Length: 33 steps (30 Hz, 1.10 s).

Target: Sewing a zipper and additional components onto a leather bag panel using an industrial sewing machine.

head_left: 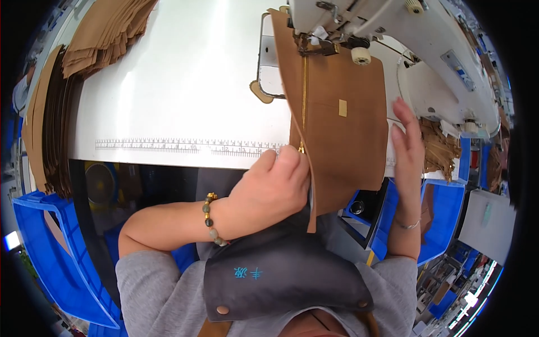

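A brown leather-like panel (pixel 353 146) lies under the head of a white sewing machine (pixel 387 22), its near edge hanging past the table's front. Along its left side runs a gold-toothed zipper (pixel 304 95), which passes up beneath the presser foot (pixel 317 50). A second brown layer folds up beside the zipper. My left hand (pixel 278 182) is closed at the zipper's near end, pinching the panel's left edge by the gold slider; the fingertips are partly hidden. To the right of the panel, my right hand (pixel 410 146) is held open, fingers apart, gripping nothing. A small pale yellow tab (pixel 342 108) sits on the panel.
Stacks of brown pieces (pixel 106 39) stand at the far left. A printed ruler (pixel 185 146) runs along the white table's (pixel 185 84) front edge. Blue bins (pixel 62 253) stand at left and right, with more brown pieces (pixel 441 146) by the right one.
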Each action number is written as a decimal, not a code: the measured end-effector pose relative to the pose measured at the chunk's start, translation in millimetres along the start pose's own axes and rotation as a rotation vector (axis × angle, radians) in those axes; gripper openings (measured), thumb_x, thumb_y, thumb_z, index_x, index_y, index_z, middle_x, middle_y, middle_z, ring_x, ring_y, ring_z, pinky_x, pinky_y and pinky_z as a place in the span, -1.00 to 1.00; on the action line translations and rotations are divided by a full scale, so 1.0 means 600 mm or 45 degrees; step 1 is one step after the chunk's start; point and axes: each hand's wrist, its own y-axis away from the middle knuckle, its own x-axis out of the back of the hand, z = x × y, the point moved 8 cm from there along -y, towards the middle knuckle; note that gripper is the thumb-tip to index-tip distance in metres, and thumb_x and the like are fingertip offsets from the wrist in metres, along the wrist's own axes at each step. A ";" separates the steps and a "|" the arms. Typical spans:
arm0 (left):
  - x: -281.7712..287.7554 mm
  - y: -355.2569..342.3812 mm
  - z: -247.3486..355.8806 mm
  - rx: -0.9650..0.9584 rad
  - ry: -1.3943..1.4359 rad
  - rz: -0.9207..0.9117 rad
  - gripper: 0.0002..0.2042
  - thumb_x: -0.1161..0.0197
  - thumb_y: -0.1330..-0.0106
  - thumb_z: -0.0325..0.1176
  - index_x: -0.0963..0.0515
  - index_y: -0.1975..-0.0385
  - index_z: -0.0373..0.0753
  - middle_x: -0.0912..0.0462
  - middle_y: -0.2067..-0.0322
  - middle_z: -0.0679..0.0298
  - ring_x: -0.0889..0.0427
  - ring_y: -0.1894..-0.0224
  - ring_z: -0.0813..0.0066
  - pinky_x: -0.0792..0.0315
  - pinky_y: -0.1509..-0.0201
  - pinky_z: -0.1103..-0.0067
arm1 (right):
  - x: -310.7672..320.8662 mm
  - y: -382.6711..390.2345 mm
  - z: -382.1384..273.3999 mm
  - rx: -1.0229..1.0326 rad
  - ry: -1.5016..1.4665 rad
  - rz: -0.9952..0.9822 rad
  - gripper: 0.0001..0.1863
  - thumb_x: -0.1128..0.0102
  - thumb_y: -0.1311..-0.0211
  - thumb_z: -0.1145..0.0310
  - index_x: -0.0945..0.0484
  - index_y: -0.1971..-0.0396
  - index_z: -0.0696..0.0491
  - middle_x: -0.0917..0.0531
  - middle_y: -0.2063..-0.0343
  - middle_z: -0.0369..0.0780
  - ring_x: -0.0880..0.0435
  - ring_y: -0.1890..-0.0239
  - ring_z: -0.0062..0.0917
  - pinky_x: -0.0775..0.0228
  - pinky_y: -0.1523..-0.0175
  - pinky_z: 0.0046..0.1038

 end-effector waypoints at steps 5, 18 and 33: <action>0.000 -0.003 0.006 -0.027 -0.088 -0.007 -0.81 -0.25 -0.09 -0.34 -0.66 0.38 -0.30 -0.50 0.37 0.27 -0.43 0.18 0.32 -0.34 0.26 0.54 | 0.011 -0.039 0.117 -0.622 -0.981 -0.458 -0.49 -0.10 -0.51 0.41 -0.38 -0.40 0.19 -0.60 -0.22 -0.07 -0.63 -0.19 -0.47 -0.55 -0.14 -0.47; 0.002 0.002 -0.009 0.046 -0.010 0.013 -0.89 -0.24 -0.09 -0.31 -0.63 0.46 -0.16 -0.40 0.42 0.38 -0.34 0.25 0.42 -0.20 0.31 0.56 | -0.073 0.051 0.107 -0.330 -0.400 -0.884 -0.63 -0.20 -0.46 0.35 -0.56 -0.17 0.18 -0.70 -0.06 -0.11 -0.72 0.02 -0.40 -0.59 0.00 -0.35; 0.005 0.013 -0.023 0.065 0.192 0.128 -0.87 -0.25 -0.06 -0.33 -0.66 0.41 -0.14 -0.44 0.37 0.40 -0.38 0.21 0.43 -0.29 0.26 0.57 | -0.093 0.119 0.013 1.106 0.792 -0.481 -0.74 -0.26 -0.41 0.34 -0.67 0.02 0.14 -0.74 0.02 -0.11 -0.75 0.14 -0.36 -0.58 0.09 -0.28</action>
